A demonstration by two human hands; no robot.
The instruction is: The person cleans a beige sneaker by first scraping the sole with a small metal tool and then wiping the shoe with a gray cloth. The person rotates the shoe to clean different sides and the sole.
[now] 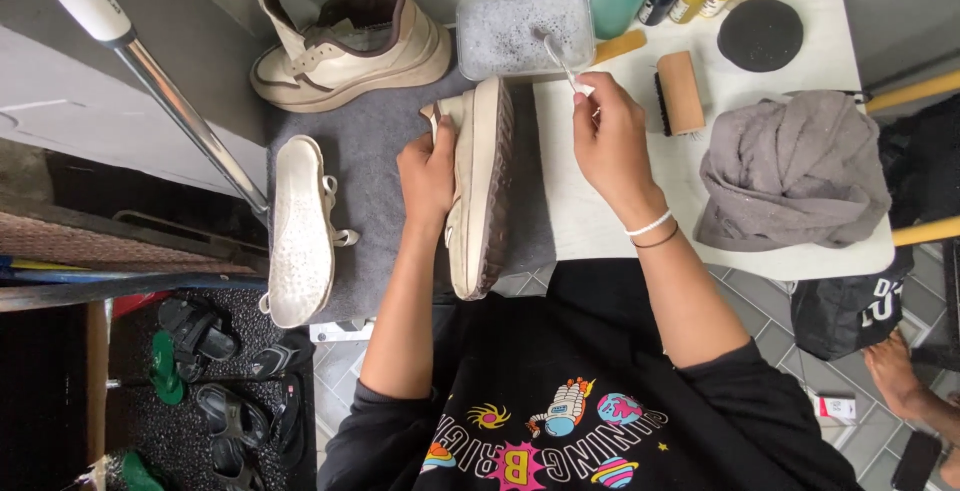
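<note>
Our left hand [427,173] grips a cream leather sneaker [478,186] set on its side, fingers wrapped over its upper. Our right hand [610,136] pinches a thin white-handled brush [562,61] dipped in a clear foamy tub [522,33].

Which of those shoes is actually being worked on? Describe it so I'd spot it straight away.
Look at the grey mat left of the white table. At the mat's right edge, a cream shoe stands on its side, brown sole facing right, steadied by the left hand while the right hand holds a small brush. The other two shoes lie untouched.
</note>
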